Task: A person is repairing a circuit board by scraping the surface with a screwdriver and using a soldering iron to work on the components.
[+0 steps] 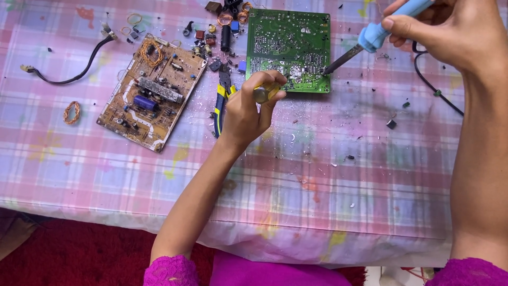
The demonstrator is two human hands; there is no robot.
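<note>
A green circuit board (288, 47) lies solder side up at the top middle of the table. My right hand (450, 34) grips a blue-handled soldering iron (373, 37); its dark tip touches the board near its lower right corner. My left hand (248, 108) is closed around a small yellowish tool (264, 94) at the board's lower edge. What the tool is cannot be made out.
A brown circuit board (151, 92) with components lies to the left. Yellow-handled pliers (221, 100) rest between the boards. Loose parts and copper coils (227, 24) sit at the top; a black cable (69, 71) and a copper ring (71, 112) lie far left. The table's edge (264, 249) runs near me.
</note>
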